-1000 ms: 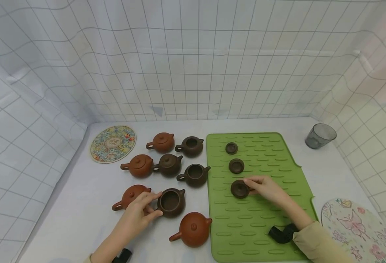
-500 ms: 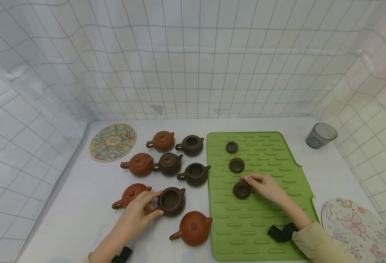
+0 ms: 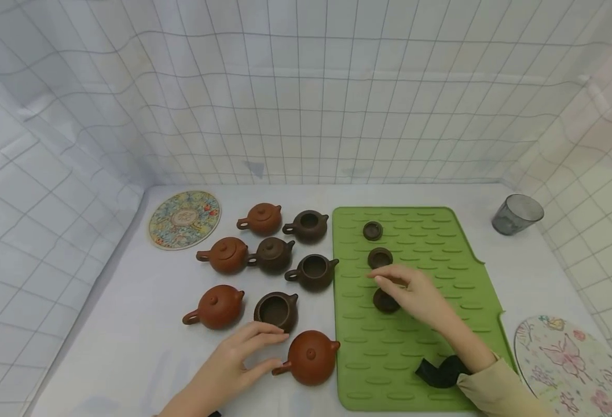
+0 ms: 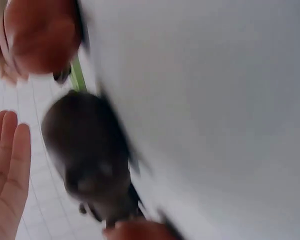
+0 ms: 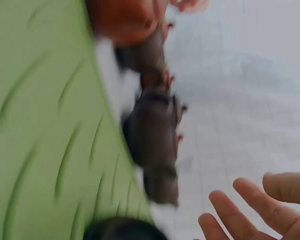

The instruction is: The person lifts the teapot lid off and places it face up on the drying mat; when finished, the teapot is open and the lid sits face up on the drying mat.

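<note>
My left hand (image 3: pixel 233 359), its fingers apart and holding nothing, is over the white table near the nearest lidless dark teapot (image 3: pixel 278 310) and the lidded red teapot (image 3: pixel 312 358) at the front. In the left wrist view its straight fingers (image 4: pixel 12 155) stand off from the dark teapot (image 4: pixel 85 135). On the green mat (image 3: pixel 368 365), the nearest dark lid (image 3: pixel 385 302) is partly hidden under my right hand (image 3: pixel 415 292). That hand hovers above it with nothing held, and the right wrist view shows its fingers (image 5: pixel 230 215) spread above the dark lid (image 5: pixel 125 231).
Two more dark lids (image 3: pixel 380 258) (image 3: pixel 372 230) lie farther up the mat. Left of it stand two other lidless dark teapots (image 3: pixel 313 273) (image 3: pixel 307 227), a lidded dark teapot (image 3: pixel 273 255) and several red ones (image 3: pixel 216 307). Around these are patterned round mats (image 3: pixel 186 220) (image 3: pixel 566 359) and a grey glass (image 3: pixel 516 214).
My left hand has let go of the nearest dark teapot and drawn back toward the front. My right hand has released the nearest dark lid and lifted off it.
</note>
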The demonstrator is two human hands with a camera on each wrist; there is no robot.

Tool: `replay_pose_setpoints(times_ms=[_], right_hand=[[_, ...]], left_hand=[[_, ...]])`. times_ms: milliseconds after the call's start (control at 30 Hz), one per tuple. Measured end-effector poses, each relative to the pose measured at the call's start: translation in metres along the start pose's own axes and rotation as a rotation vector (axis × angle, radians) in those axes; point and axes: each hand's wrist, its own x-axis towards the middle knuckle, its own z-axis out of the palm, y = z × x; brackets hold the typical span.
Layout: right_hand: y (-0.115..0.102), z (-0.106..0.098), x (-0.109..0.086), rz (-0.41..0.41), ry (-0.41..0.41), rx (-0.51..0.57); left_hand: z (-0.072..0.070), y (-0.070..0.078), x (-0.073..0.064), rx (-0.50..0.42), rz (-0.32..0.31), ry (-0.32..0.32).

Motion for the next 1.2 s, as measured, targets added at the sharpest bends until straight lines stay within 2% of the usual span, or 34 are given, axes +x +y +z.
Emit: replay_pose_setpoints(times_ms=[133, 367, 533, 600, 733, 967, 1200], right_hand=[[-0.018, 0.016, 0.0, -0.103, -0.087, 0.038], [-0.028, 0.051, 0.0, -0.3, -0.281, 0.179], [-0.031, 0.073, 0.003, -0.449, -0.387, 0.166], [-0.033, 0.078, 0.004, -0.469, -0.413, 0.141], [-0.035, 0.083, 0.005, -0.469, -0.421, 0.064], [-0.034, 0.086, 0.005, -0.487, -0.407, 0.006], [-0.036, 0.086, 0.005, -0.536, -0.397, -0.026]], left_hand=[[0.009, 0.005, -0.006, -0.073, -0.062, -0.09], [0.013, -0.001, -0.009, -0.253, -0.177, -0.135], [0.013, -0.003, -0.008, -0.278, -0.22, -0.213], [0.013, -0.003, -0.007, -0.27, -0.219, -0.223], [0.013, -0.003, -0.006, -0.264, -0.217, -0.23], [0.013, -0.002, -0.002, -0.273, -0.3, -0.277], [0.012, 0.001, 0.002, -0.294, -0.341, -0.286]])
